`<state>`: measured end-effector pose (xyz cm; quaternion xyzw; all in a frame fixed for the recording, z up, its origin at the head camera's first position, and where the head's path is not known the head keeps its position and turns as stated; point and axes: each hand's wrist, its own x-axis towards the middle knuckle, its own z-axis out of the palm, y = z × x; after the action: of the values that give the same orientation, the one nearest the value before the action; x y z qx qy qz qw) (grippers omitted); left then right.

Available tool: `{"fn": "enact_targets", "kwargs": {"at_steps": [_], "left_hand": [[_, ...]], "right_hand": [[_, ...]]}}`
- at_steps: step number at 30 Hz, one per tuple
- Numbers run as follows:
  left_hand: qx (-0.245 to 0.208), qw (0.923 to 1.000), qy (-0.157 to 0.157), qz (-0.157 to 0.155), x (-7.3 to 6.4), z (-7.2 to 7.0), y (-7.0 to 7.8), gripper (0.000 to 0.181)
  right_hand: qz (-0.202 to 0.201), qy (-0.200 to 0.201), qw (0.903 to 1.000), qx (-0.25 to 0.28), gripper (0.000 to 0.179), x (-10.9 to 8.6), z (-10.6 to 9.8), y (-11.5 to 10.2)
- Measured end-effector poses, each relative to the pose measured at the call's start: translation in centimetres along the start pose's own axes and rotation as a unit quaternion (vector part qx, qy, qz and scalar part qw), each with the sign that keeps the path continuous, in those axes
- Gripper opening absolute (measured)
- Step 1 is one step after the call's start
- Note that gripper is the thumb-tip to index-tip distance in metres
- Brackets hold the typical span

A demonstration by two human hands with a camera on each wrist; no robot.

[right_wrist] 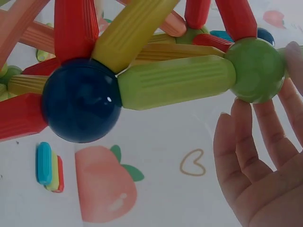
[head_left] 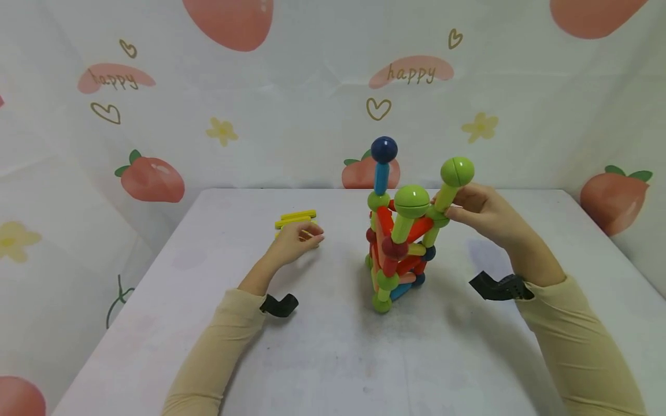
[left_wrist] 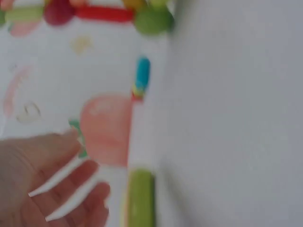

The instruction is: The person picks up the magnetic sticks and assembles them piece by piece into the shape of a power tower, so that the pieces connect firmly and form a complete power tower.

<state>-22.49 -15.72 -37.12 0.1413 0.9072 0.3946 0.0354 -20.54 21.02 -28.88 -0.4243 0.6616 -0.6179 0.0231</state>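
A tower of coloured balls and sticks stands on the table, with red, green, blue and yellow parts joined in tiers. On its right side my right hand pinches a green ball, thumb above and fingertips below it in the right wrist view. From that ball a light green stick rises to another green ball. To the tower's left, my left hand holds nothing, its fingers loosely bent. It is beside several yellow sticks, partly covering them in the head view.
In the right wrist view, a small group of blue, yellow and red sticks lies beyond the tower. A dark blue ball on a blue stick tops the tower's back left. A printed cloth hangs behind the table.
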Motion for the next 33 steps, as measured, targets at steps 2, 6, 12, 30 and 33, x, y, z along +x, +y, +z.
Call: {"fn": "enact_targets", "kwargs": {"at_steps": [2,6,12,30,33], "left_hand": [[0.047,0.9982,0.010,-0.037,-0.2,-0.5,-0.9,0.024],[0.109,0.9903,-0.010,-0.085,-0.5,-0.7,-1.8,0.024],[0.138,0.9873,-0.026,-0.074,-0.6,-0.7,-1.4,0.028],[-0.393,0.9063,0.054,0.146,-2.1,-1.1,12.5,0.038],[-0.407,0.8993,0.047,0.153,-1.9,-0.3,13.3,0.039]], "right_hand": [[0.009,0.006,0.9999,-0.009,0.036,-0.1,0.0,0.1],[0.019,0.012,0.9995,-0.022,0.036,-0.3,0.0,0.3],[0.026,0.012,0.9994,-0.019,0.035,-0.3,0.0,0.3],[0.026,0.017,0.9991,-0.029,0.035,-0.2,0.1,0.4],[0.025,0.017,0.9990,-0.032,0.035,-0.3,0.1,0.3]]}}
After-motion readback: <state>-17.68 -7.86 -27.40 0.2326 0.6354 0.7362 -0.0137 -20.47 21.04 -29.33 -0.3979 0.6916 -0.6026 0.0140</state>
